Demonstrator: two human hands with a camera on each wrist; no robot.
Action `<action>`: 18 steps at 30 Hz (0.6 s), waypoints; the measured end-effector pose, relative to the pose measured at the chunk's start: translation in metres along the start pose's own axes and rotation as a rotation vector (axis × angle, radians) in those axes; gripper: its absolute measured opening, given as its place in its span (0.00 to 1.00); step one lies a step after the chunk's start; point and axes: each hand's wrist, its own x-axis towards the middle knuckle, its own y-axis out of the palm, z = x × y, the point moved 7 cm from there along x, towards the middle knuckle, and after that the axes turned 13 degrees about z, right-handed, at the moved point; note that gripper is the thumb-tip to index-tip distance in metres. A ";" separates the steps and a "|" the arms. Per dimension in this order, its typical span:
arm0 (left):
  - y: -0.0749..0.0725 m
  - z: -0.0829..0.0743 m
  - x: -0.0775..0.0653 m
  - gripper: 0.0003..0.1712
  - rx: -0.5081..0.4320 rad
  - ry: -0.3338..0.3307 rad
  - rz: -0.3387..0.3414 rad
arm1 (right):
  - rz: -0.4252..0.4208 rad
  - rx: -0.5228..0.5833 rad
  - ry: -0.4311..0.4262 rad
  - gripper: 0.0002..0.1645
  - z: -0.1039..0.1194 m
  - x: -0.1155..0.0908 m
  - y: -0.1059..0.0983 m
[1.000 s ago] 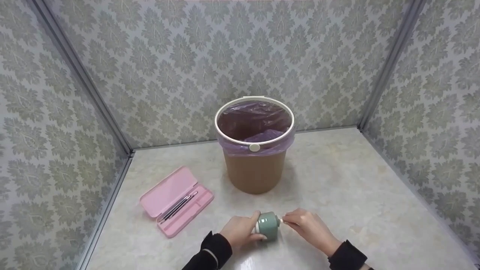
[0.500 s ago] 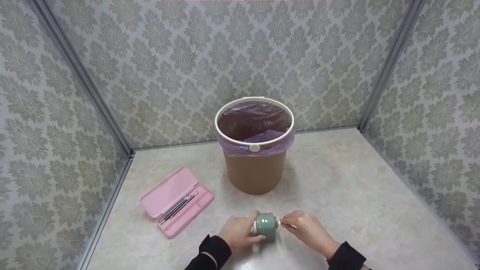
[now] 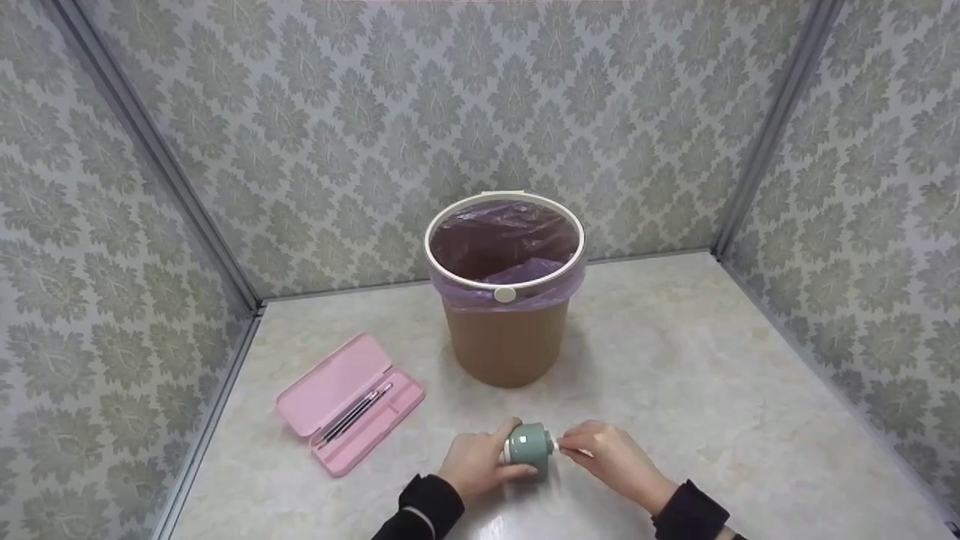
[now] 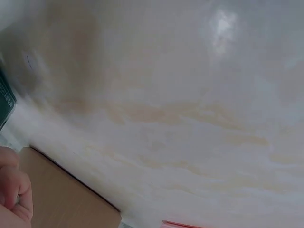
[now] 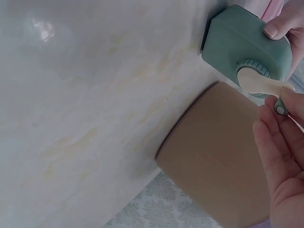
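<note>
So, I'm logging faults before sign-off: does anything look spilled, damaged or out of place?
Nothing looks spilled, and the green device in the left hand shows no visible damage. One mildly untidy spot: the purple liner bunches up inside the front of the brown bin instead of lying flat.

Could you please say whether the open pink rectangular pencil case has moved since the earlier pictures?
No: the pencil case keeps its place left of the brown, purple-lined round bin.

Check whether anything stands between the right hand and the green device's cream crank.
Nothing visible does: the right hand pinches the cream crank by its outer end, while the left hand grips the green device.
</note>
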 end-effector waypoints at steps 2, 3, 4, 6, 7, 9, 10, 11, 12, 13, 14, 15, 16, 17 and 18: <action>-0.002 -0.001 0.000 0.40 0.012 0.019 -0.004 | -0.003 -0.007 -0.006 0.07 0.000 0.000 0.000; -0.002 -0.001 0.000 0.40 0.021 0.027 -0.007 | -0.006 -0.012 -0.010 0.07 0.001 0.000 -0.001; -0.003 -0.001 0.000 0.40 0.031 0.037 -0.008 | -0.010 -0.017 -0.013 0.07 0.001 0.000 -0.001; -0.004 -0.002 0.000 0.40 0.042 0.057 -0.007 | -0.018 -0.028 -0.007 0.07 0.002 0.000 -0.002; -0.005 -0.002 0.001 0.40 0.045 0.065 -0.003 | -0.022 -0.033 0.001 0.06 0.002 0.000 -0.002; -0.004 -0.003 0.001 0.40 0.049 0.074 0.011 | -0.029 -0.049 0.017 0.06 0.002 0.000 -0.003; -0.004 -0.003 0.002 0.40 0.046 0.078 0.019 | -0.032 -0.059 0.027 0.05 0.002 -0.001 -0.003; -0.003 -0.003 0.002 0.40 0.045 0.081 0.029 | -0.036 -0.069 0.036 0.05 0.003 -0.001 -0.004; -0.002 -0.003 0.002 0.40 0.045 0.083 0.035 | -0.040 -0.078 0.047 0.05 0.003 -0.002 -0.004; -0.001 -0.003 0.002 0.40 0.051 0.085 0.040 | -0.041 -0.085 0.058 0.05 0.003 -0.002 -0.004; 0.000 -0.003 0.002 0.41 0.056 0.086 0.044 | -0.040 -0.089 0.071 0.05 0.003 -0.002 -0.004; 0.001 -0.003 0.003 0.41 0.057 0.087 0.049 | -0.040 -0.089 0.083 0.05 0.003 -0.002 -0.004; 0.001 -0.002 0.003 0.41 0.058 0.088 0.052 | -0.037 -0.087 0.097 0.05 0.003 -0.002 -0.004; 0.002 -0.002 0.003 0.41 0.057 0.088 0.056 | -0.033 -0.080 0.111 0.05 0.002 -0.002 -0.004; 0.002 -0.002 0.004 0.41 0.054 0.089 0.057 | -0.028 -0.075 0.128 0.06 0.001 -0.002 -0.004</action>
